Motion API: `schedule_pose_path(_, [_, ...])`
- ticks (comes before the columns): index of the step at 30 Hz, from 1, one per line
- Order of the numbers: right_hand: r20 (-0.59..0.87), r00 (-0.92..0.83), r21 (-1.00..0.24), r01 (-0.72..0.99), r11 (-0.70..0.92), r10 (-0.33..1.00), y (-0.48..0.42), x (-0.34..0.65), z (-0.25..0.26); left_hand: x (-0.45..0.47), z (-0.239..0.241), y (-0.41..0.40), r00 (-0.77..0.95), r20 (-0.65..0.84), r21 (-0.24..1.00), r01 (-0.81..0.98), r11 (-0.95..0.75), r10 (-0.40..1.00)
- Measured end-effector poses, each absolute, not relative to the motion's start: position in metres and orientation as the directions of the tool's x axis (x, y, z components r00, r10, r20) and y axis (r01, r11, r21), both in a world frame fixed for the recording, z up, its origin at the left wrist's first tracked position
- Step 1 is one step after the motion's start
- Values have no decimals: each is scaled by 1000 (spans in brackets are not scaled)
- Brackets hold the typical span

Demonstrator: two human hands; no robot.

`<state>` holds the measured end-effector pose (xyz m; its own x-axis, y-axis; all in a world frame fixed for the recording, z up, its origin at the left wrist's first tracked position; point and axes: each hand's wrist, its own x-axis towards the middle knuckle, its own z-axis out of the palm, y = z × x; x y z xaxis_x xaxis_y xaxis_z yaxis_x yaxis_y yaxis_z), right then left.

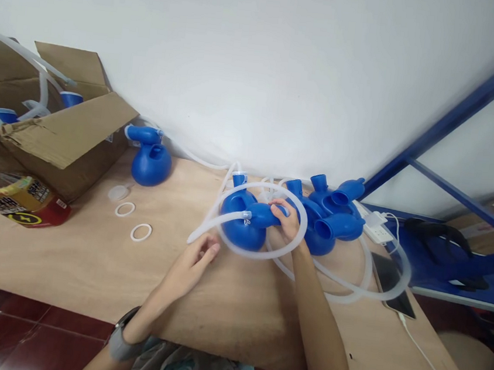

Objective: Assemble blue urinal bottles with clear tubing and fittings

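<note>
A blue plastic vessel [238, 222] with a spout sits in the middle of the wooden table [89, 262]. My right hand [285, 219] is closed round its spout. A clear tube [262, 251] loops around the vessel and ends near my left hand [190, 264]. That hand rests on the table with fingers pinched by the tube's end; whether it grips the tube is unclear. Several more blue vessels [332, 214] lie clustered just right of my right hand.
Another blue vessel [149, 157] stands at the back left beside an open cardboard box [58, 136]. Two white rings [140, 232] and a clear cap [118, 193] lie left of centre. A bottle [16, 199] lies far left; a phone [391, 282] and power strip [377, 225] right.
</note>
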<state>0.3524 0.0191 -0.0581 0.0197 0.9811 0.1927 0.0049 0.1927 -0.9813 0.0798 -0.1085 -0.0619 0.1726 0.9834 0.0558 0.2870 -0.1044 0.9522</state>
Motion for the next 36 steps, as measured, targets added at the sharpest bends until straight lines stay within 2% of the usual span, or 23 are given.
schedule_pose_path(3, [152, 42, -986, -56, 155, 987, 20, 359, -58, 51, -65, -127, 89, 84, 892, 438, -115, 993])
schedule_pose_path(6, [127, 22, -988, -88, 128, 992, 19, 358, -55, 27, -73, -130, -102, 233, 812, 568, -136, 967])
schedule_pose_path(8, [129, -10, -988, -87, 128, 992, 17, 352, -52, 16, -79, -118, -100, 322, 746, 639, -188, 941])
schedule_pose_path(11, [122, -49, -989, -95, 116, 991, 14, 342, -49, 14, -86, -85, 169, 358, 608, 705, -366, 918])
schedule_pose_path(13, [105, -54, -989, -114, 98, 993, 12, 335, -49, 22, -91, -60, 387, 338, 517, 685, -513, 858])
schedule_pose_path(15, [96, -45, -988, -128, 90, 994, 11, 330, -49, 37, -97, -41, 525, 323, 476, 629, -615, 787])
schedule_pose_path(17, [92, -35, -987, -138, 87, 995, 10, 326, -50, 56, -104, -31, 568, 339, 492, 573, -655, 751])
schedule_pose_path(20, [73, -20, -983, -168, 69, 997, 11, 323, -53, 80, -114, -32, 526, 397, 539, 529, -655, 752])
schedule_pose_path(24, [34, -27, -977, -212, 28, 999, 9, 322, -57, 97, -120, -39, 471, 473, 530, 523, -668, 744])
schedule_pose_path(30, [-10, -43, -965, -262, -21, 999, 4, 318, -59, 100, -117, -41, 424, 415, 574, 565, -593, 805])
schedule_pose_path(36, [-49, -96, -949, -307, -76, 994, -9, 303, -45, 89, -118, -50, 241, 395, 680, 573, -458, 887])
